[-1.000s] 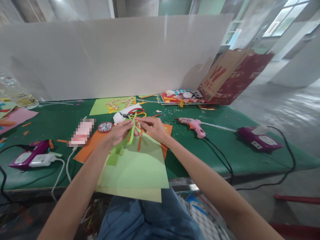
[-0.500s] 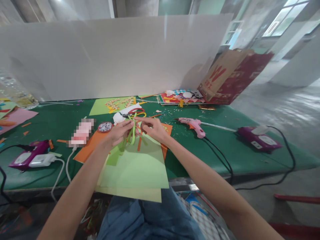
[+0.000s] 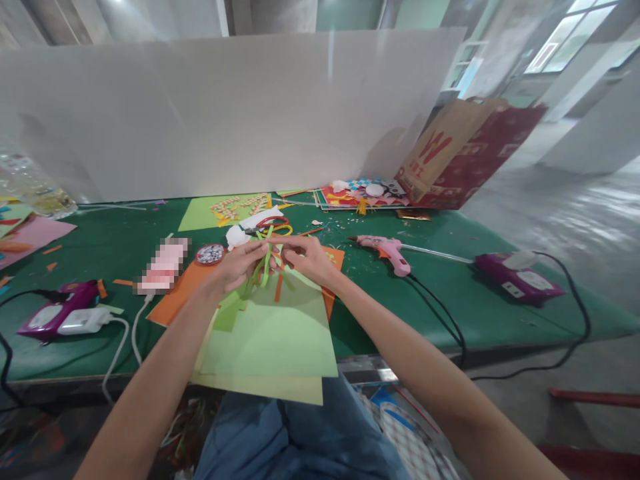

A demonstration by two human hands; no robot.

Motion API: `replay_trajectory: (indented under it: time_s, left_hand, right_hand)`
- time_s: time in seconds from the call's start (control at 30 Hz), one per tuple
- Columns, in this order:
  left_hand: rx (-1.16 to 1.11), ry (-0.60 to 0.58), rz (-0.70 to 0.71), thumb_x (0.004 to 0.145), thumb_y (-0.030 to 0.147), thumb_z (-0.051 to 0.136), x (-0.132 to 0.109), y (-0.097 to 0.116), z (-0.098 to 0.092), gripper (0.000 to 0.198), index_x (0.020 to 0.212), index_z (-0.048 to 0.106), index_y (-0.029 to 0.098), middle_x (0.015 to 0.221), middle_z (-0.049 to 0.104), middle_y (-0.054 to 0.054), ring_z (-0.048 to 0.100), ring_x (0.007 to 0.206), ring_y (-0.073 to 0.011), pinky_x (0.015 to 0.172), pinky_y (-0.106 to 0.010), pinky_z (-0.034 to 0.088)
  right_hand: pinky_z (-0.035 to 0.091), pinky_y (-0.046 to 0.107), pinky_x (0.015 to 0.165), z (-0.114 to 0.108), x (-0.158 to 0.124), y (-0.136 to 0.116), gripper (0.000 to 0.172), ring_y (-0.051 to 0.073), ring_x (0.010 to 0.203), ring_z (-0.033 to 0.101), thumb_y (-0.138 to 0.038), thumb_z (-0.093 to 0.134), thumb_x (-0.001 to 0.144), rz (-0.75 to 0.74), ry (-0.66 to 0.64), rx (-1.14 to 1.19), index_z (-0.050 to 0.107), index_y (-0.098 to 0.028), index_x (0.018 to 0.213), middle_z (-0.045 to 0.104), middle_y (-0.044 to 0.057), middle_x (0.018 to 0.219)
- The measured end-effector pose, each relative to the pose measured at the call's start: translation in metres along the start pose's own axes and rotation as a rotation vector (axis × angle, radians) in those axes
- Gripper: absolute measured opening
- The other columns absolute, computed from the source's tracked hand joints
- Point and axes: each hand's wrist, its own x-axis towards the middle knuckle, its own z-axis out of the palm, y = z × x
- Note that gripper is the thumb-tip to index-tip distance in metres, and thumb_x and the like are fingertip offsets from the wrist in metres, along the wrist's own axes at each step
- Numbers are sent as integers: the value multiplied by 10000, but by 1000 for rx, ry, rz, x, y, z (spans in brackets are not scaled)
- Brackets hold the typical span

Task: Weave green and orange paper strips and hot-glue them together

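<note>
Looped green paper strips [image 3: 263,272] are pinched between the fingertips of my left hand [image 3: 241,264], above a stack of light green paper sheets [image 3: 280,333]. My right hand [image 3: 311,259] meets the strips from the other side, its index finger reaching to the left hand's fingertips and the others curled. Its fingers close on the strips too, though the exact contact is hard to see. An orange paper strip [image 3: 279,288] lies on the sheets just below my hands. Scissors [image 3: 275,225] with red and yellow handles rest behind my fingers, next to a white crumpled piece [image 3: 237,237].
A pink glue gun [image 3: 385,250] lies to the right, its cord hanging over the table edge. Purple power strips [image 3: 520,275] sit at both sides. A paper bag [image 3: 450,153] stands at the back right. A small round dish [image 3: 211,254] is left of my hands.
My right index finger has stretched further left toward the left fingertips. The green loop has shifted slightly and looks narrower. My left hand has hardly moved.
</note>
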Motion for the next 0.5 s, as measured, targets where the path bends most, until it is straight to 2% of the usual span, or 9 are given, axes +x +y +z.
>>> replay_trajectory:
  time_s: [0.17,0.5]
  left_hand:
    - [-36,22,-5,743,329,748,0,0,2,274,889,663,112,640,644,-15,661,638,-149,585,-223,500]
    - [-55,23,-12,701,316,783,0,-1,1,258,825,682,114,653,665,-27,662,651,-139,611,-213,516]
  right_hand:
    - [352,223,510,0,0,0,473,77,477,378,-166,407,702,14,-15,-1,709,-154,1067,475,-46,541]
    - [364,216,505,1,0,0,464,75,470,385,-157,412,687,12,-15,23,704,-141,1048,461,-53,525]
